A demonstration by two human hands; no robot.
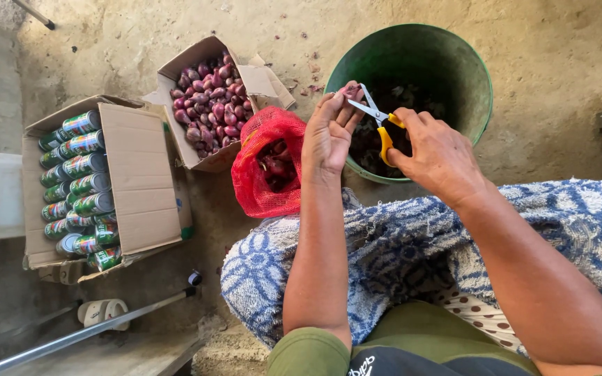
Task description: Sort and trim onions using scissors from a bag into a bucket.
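Top center of frame: my left hand pinches a shallot, I think, over the green bucket. Right hand grips yellow-handled scissors, blades open, pointing upper-left at it.

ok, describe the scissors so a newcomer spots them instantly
Find the big green bucket at top centre. Over its near rim the two hands meet; the right hand grips the scissors. They alone have yellow handles and open silver blades, pointed at the small onion in the left hand.
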